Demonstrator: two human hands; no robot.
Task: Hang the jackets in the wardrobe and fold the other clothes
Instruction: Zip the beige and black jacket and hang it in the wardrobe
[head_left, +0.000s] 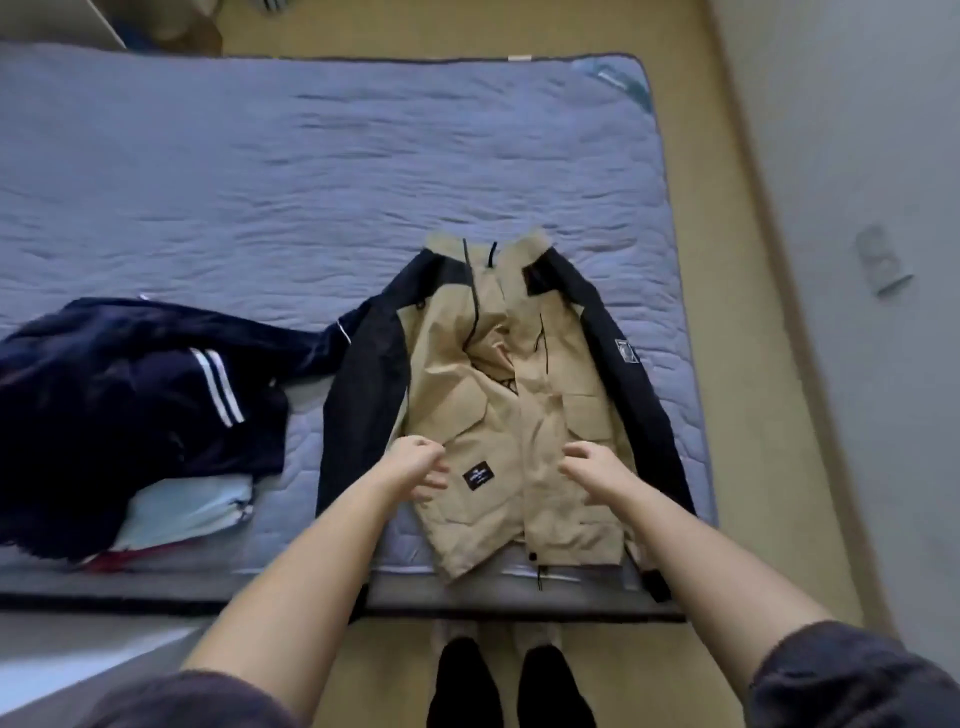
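Observation:
A beige jacket (519, 395) with black sleeves lies front up on the blue mattress (260, 182), collar away from me, hem over the near edge. My left hand (418, 467) hovers over its lower left panel with fingers loosely curled, holding nothing that I can see. My right hand (597, 470) is over the lower right panel, fingers spread and relaxed. To the left lies a crumpled dark navy garment (130, 384) with white stripes, on top of folded light blue and red clothes (192, 506).
The mattress sits on a yellowish floor (753, 312); a pale wall (883, 208) runs along the right. My feet in black socks (509, 686) stand at the near edge. A white surface (62, 665) lies at lower left.

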